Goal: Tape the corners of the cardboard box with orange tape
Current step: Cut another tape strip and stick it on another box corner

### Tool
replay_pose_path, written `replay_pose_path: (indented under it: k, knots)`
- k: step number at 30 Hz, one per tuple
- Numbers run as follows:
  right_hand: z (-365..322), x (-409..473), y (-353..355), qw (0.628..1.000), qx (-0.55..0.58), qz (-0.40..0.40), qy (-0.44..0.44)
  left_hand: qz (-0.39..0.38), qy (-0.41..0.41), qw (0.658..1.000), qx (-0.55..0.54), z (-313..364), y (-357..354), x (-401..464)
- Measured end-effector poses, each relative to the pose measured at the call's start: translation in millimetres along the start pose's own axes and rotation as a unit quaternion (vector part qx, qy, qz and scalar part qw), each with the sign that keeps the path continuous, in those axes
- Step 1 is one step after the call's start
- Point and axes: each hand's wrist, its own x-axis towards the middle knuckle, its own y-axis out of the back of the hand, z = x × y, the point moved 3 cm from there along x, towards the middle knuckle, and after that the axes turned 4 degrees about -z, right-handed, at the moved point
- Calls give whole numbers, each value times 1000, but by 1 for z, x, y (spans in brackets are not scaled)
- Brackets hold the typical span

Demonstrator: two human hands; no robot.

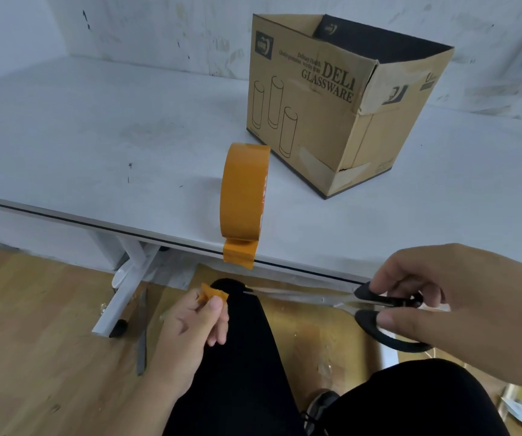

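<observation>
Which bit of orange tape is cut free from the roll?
The small tape piece pinched in the left hand; the other strip hangs from the roll.

A bare, makeshift work room is suggested, something like a packing or craft space rather than a furnished home or office. A plain white bench (127, 136) on white metal legs (127, 297) is set against a scuffed, stained white wall (159, 26). The wood-pattern floor (33, 341) is littered with scraps, and a worn glassware carton (316, 114) is stood on the bench.
</observation>
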Motion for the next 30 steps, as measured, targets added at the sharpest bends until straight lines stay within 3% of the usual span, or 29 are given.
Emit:
replay_pose_path:
  k: [10,15,21,27,30]
  knots:
    - [27,8,24,996,-10,77,43,-93,-30,987,124,59,-10,-6]
    - [33,16,27,988,0,150,27,-79,-57,981,167,106,-24,-5]
    - [39,23,15,987,47,150,20,-105,-43,980,164,146,-49,5]
    - [36,22,18,983,24,173,51,-136,-39,972,187,164,-61,22]
    - [19,16,30,965,136,205,94,-149,-66,964,210,175,-68,28]
